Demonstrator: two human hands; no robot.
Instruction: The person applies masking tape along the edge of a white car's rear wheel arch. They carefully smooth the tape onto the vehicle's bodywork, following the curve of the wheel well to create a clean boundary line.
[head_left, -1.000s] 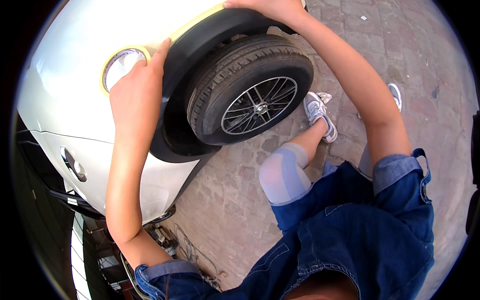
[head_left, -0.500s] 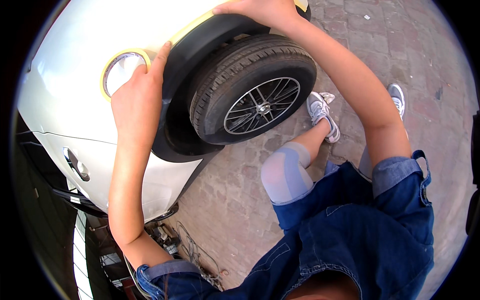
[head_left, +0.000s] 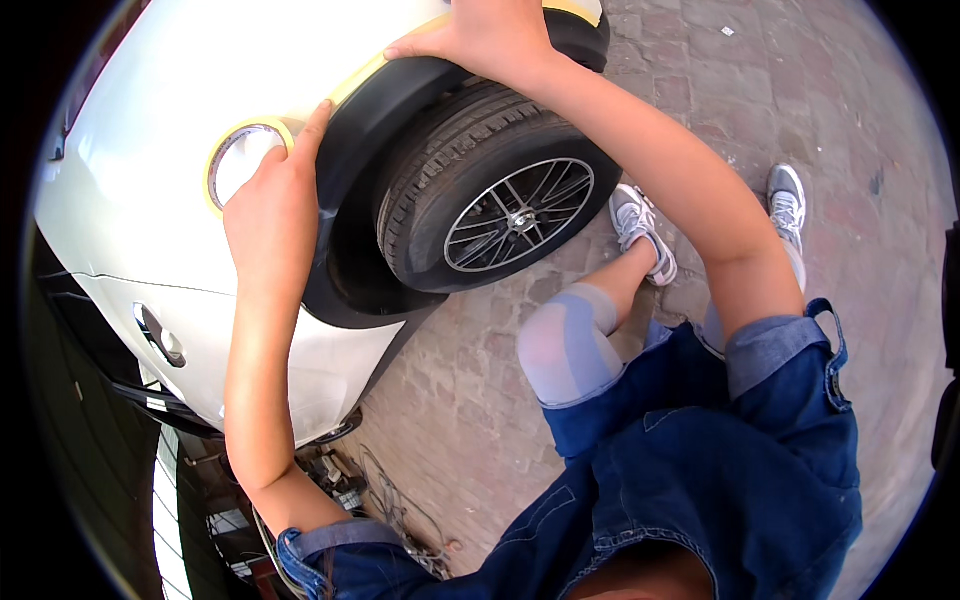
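Observation:
My left hand (head_left: 275,205) holds a roll of yellow masking tape (head_left: 215,172) against the white car body (head_left: 160,120), its index fingertip resting on a yellow tape strip (head_left: 355,80) that runs along the edge of the black wheel arch trim (head_left: 362,135). Further along that strip, my right hand (head_left: 490,42) lies with thumb stretched toward my left hand and pressed on the tape near the trim. The wheel (head_left: 515,215), with a black and silver rim, sits below both hands inside the arch.
A door handle (head_left: 155,335) is at the car's left side. My shoes (head_left: 635,225) and knee brace (head_left: 560,350) are on or over the brick paving (head_left: 700,90). Cables (head_left: 390,495) and dark equipment (head_left: 330,480) lie on the ground at the lower left, below the car.
My right hand has slid left and slightly down along the tape, closer to my left hand. My left hand and the roll have shifted slightly down in the view.

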